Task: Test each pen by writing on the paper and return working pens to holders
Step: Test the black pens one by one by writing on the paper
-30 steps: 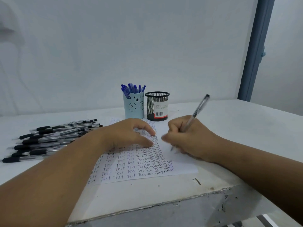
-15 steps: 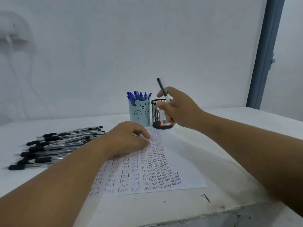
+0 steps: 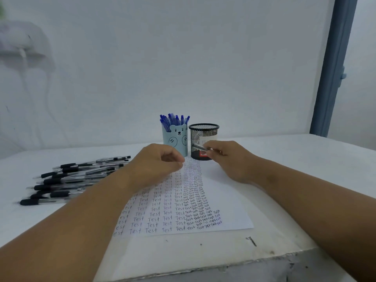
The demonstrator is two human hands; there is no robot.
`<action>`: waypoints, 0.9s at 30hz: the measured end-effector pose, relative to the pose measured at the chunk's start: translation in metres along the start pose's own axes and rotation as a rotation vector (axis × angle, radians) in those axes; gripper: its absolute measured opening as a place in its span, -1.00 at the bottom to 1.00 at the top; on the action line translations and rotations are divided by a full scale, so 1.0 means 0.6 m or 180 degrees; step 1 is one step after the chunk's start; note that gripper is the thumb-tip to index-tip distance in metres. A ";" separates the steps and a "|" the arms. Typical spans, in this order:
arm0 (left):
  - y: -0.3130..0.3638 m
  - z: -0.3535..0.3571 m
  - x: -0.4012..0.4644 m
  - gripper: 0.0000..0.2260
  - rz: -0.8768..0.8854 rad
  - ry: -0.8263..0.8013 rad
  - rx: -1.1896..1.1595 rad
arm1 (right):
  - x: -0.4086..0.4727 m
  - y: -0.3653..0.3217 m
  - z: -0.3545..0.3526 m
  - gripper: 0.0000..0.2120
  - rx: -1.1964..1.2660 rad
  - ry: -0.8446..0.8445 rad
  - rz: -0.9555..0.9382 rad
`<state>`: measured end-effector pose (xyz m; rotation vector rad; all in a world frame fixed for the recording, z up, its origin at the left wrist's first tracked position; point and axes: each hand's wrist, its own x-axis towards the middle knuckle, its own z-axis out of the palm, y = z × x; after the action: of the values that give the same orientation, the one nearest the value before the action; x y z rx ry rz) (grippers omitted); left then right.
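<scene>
A white paper [image 3: 227, 208] covered with rows of the word "Test" lies in the middle of the table. My left hand [image 3: 156, 165] rests on its upper left part with loosely bent fingers, holding nothing. My right hand [image 3: 230, 159] pinches a clear pen [image 3: 198, 147] that points left, low in front of the black mesh holder [image 3: 203, 131]. No pens show above that holder's rim. Beside it on the left, the light blue bear holder [image 3: 176, 139] is full of blue pens [image 3: 174, 120].
Several black-grip pens [image 3: 67, 180] lie in a pile on the table to the left of my left arm. A small dark screw [image 3: 252, 241] lies near the chipped front edge of the table [image 3: 264, 259]. A white wall stands close behind the holders.
My right hand stopped writing, lifted the pen up to the mesh holder, then dropped lower with the pen turned sideways in front of it. My left hand stayed on the paper.
</scene>
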<state>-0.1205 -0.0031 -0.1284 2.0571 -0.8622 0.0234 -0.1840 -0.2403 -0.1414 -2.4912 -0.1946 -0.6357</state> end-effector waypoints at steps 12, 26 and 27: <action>0.030 -0.022 -0.019 -0.88 0.0675 0.0358 0.0608 | 0.010 0.043 -0.029 -0.69 -0.0926 0.0011 0.0570; -0.045 -0.190 -0.141 -0.82 0.0125 -0.0010 0.1472 | -0.002 0.020 -0.022 -0.56 -0.1254 -0.0108 0.0651; -0.054 -0.193 -0.147 -0.83 0.0134 -0.0052 0.1552 | -0.001 0.013 -0.014 -0.61 -0.1124 -0.0040 0.0394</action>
<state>-0.1348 0.1439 -0.1091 2.4910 -0.9808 0.2632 -0.1857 -0.2512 -0.1393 -2.8178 0.0751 -0.6486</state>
